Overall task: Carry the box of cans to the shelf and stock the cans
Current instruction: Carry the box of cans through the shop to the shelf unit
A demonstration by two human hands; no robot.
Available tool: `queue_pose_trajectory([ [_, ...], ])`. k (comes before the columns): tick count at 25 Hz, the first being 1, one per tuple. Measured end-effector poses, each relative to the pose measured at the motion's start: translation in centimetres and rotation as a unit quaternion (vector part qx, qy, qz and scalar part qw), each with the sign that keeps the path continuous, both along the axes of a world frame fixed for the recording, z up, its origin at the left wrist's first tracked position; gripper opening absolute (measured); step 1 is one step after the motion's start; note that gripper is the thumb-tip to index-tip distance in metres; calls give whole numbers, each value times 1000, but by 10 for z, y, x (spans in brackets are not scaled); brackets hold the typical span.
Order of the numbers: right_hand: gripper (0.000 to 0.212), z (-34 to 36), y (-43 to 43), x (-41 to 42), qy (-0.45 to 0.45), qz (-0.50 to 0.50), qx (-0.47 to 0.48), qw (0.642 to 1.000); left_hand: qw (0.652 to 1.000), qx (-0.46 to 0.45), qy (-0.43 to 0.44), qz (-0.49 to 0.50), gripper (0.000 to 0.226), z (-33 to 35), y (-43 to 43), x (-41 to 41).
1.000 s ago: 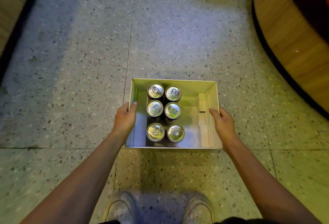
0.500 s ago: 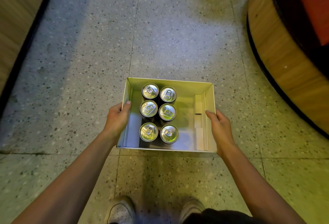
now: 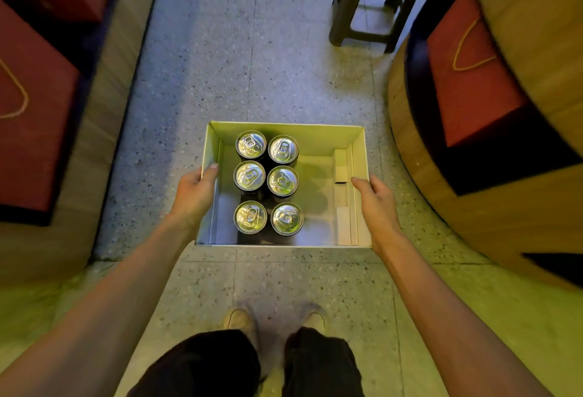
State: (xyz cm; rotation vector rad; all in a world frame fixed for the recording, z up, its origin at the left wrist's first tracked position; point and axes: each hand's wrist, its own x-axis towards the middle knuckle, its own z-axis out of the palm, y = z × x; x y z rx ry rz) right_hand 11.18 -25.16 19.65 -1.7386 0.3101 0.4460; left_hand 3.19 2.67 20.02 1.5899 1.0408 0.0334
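Note:
An open white cardboard box is held above the speckled floor in front of me. Several silver-topped cans stand upright in two columns in its left half; the right half is bare. My left hand grips the left wall, thumb hooked over the rim. On the opposite wall sits my right hand, thumb on the rim as well. Both arms reach forward from the bottom corners.
A wooden unit with red bags lines the left side. A curved wooden stand holding a red bag bulges in from the right. A dark stool stands ahead on the right. A tiled aisle runs between them.
The view has advanced along the aisle: the left unit with red bags and the stool have come into sight. Both hands keep the same hold on the box, now lifted higher.

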Motion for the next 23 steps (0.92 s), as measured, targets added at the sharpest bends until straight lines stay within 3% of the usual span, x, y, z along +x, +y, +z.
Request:
queue_pose_trajectory([
  [7,24,241,13,2,-27,-2,7,1000,999,35,1,-6,29,250,9,7],
  [11,25,349,25,9,-40,8,5,999,1000,24,-14,8,36,357,20,10],
  [16,21,432,51,25,-60,17,0,998,1000,9,-21,19,33,441,39,16],
  [23,25,475,105,60,-68,18,10,997,998,8,-63,15,40,482,94,49],
])
